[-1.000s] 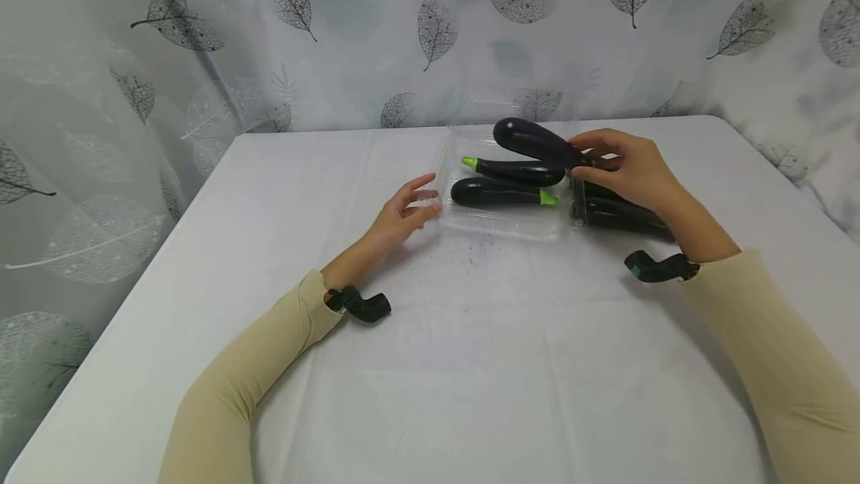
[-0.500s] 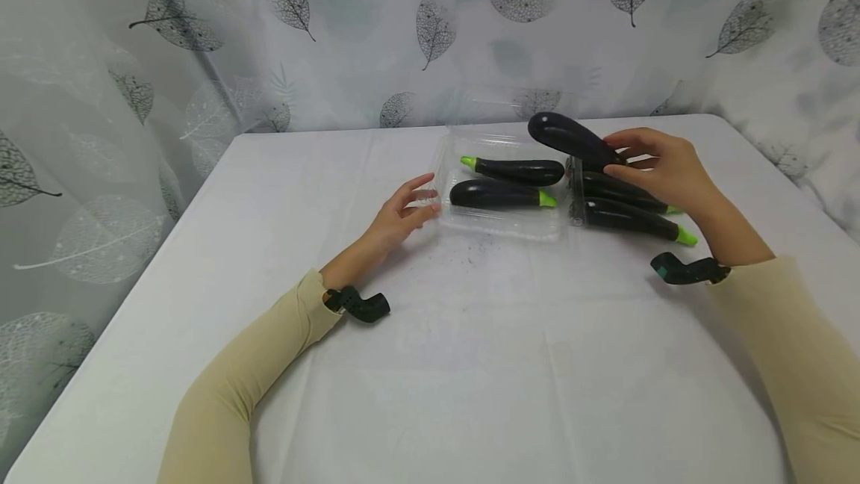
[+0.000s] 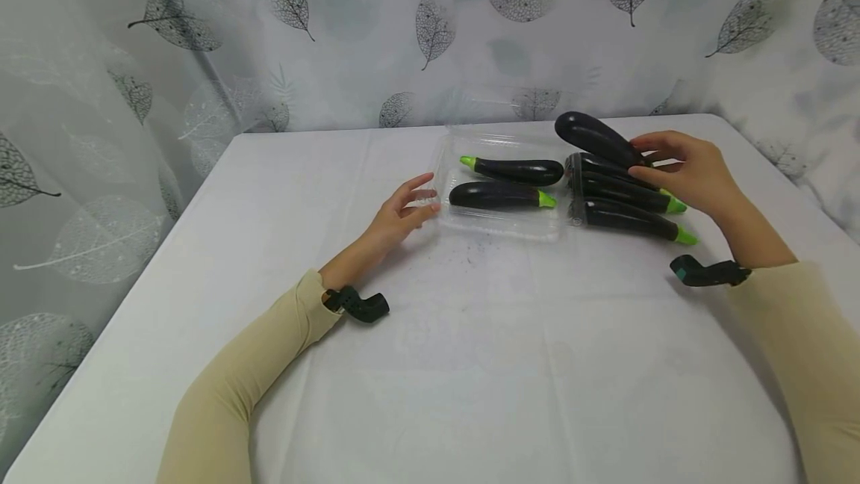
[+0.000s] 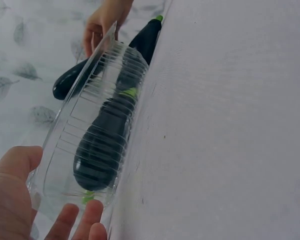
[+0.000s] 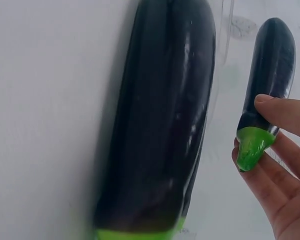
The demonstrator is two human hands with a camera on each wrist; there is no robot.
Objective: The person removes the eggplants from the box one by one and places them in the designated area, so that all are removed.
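Observation:
My right hand pinches a dark, glossy eggplant near its stem end, tilted above the row at the right. In the right wrist view the thumb lies across this eggplant just over its green cap. Two eggplants lie in a clear plastic container, their green ends pointing opposite ways. At the container's left end, my left hand rests with spread, relaxed fingers. The left wrist view has its thumb at the rim and the fingertips by the near end.
Three more eggplants lie side by side right of the container, green caps to the right. A white cloth covers the table. Behind its back edge hangs a leaf-patterned curtain.
My right hand has carried the eggplant rightward, from over the container to above the row at the right, uncovering the eggplants there. The left hand has stayed put.

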